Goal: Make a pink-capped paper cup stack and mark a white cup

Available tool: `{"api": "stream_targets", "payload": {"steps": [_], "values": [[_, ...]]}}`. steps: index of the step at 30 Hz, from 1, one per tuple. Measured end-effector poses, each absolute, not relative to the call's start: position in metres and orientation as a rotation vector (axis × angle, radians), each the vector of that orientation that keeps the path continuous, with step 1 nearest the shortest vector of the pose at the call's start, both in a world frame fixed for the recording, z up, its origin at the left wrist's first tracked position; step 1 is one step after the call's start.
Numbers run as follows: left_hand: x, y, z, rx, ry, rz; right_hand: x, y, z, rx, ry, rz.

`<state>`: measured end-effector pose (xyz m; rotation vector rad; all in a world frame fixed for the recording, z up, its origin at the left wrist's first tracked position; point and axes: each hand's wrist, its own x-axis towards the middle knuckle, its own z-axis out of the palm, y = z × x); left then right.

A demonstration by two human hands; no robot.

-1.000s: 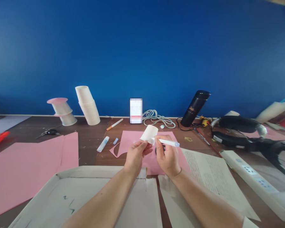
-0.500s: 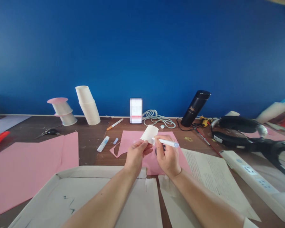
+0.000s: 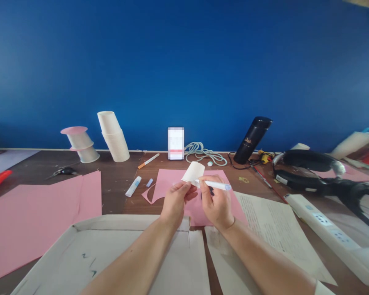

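Note:
My left hand point(image 3: 176, 200) holds a small white paper cup point(image 3: 193, 172) by its rim, tilted with its base away from me. My right hand point(image 3: 214, 203) grips a white pen with a pale blue end point(image 3: 217, 185), its tip pressed against the cup's side. Both hands hover above a pink paper sheet with a cut-out curve point(image 3: 172, 184) lying on the brown table point(image 3: 117, 184).
A stack of white cups point(image 3: 113, 137) and two cups joined with pink discs point(image 3: 79, 144) stand at the back left. A phone point(image 3: 176, 143), a coiled cord point(image 3: 204, 153), a dark flask point(image 3: 252, 140), a glue stick point(image 3: 133, 186), a large pink sheet point(image 3: 37, 217), a white cardboard tray point(image 3: 110, 258), printed paper point(image 3: 273, 229) and a power strip point(image 3: 326, 229) lie around.
The pen tip has slid slightly left along the cup's side. The left hand and cup have stayed nearly still.

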<state>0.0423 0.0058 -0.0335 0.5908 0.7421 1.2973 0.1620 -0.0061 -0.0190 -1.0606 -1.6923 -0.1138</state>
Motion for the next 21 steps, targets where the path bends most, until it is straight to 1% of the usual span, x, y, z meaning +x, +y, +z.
{"api": "stream_targets", "payload": {"steps": [4, 21], "values": [[0.0418, 0.0066, -0.0337, 0.535, 0.721, 1.305, 0.1638, -0.0058, -0.0188, -1.069, -1.619, -0.125], [0.0431, 0.0043, -0.0315, 0.625, 0.782, 1.286, 0.1639, -0.0015, -0.0238, -1.1, -1.682, -0.147]]}}
